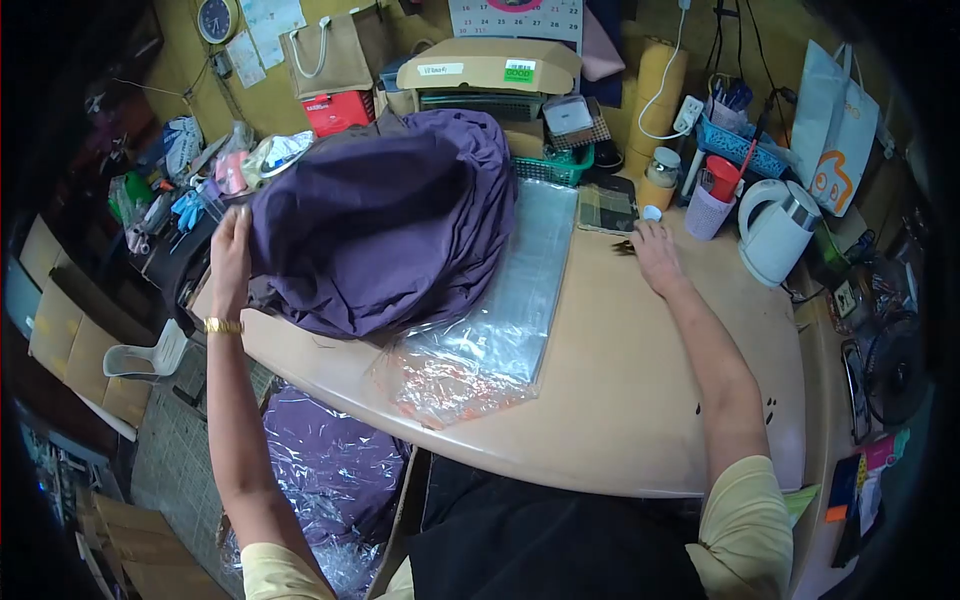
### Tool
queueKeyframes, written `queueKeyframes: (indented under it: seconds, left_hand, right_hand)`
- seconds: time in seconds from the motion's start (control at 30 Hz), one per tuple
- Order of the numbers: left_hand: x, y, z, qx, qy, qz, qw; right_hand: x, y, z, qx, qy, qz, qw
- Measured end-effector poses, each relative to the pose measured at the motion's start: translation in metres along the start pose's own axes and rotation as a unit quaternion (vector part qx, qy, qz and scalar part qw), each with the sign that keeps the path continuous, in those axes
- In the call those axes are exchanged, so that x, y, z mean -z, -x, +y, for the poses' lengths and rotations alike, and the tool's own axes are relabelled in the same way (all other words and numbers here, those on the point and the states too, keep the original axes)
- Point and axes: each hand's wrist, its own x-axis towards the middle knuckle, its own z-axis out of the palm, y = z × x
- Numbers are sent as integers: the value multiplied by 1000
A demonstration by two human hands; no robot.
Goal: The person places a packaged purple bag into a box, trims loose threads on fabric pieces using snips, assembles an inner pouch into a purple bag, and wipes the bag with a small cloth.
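Note:
A large bundle of purple cloth (380, 220), gathered and folded, lies on the left part of the table. My left hand (232, 245) pinches its left edge, fingers closed on the fabric. Partly under the bundle lies a stack of clear plastic bags (535, 290), with a crumpled clear bag (450, 385) at the front edge. My right hand (657, 258) rests low over the tabletop at the right, its fingers curled by a small dark, bristly-looking thing (624, 247); I cannot tell what it is. Beside it sits a dark flat pad (607, 207).
Behind the cloth stand a cardboard box (490, 65) and a green basket (560, 170). A white kettle (775, 230), a lilac cup (708, 210) and a jar (660, 178) line the right back. Below the table's front edge sits a box of plastic-wrapped purple cloth (330, 460).

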Motion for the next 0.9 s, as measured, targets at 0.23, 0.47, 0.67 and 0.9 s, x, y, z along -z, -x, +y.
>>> queueKeyframes:
  seconds: [0.23, 0.47, 0.67, 0.9]
  left_hand:
    - [-190, 84, 161, -233, -39, -203, 950]
    - [-357, 260, 179, -200, -129, -485, 841]
    - [-289, 256, 194, -214, -188, -504, 816]
    - [-245, 272, 144, -156, -244, -469, 834]
  right_hand:
    - [24, -30, -27, -280, -505, 204, 791]
    - [156, 13, -74, -363, -557, 3, 747]
    - [133, 113, -122, -211, -530, -93, 816]
    - [165, 161, -18, -129, -270, -170, 939]
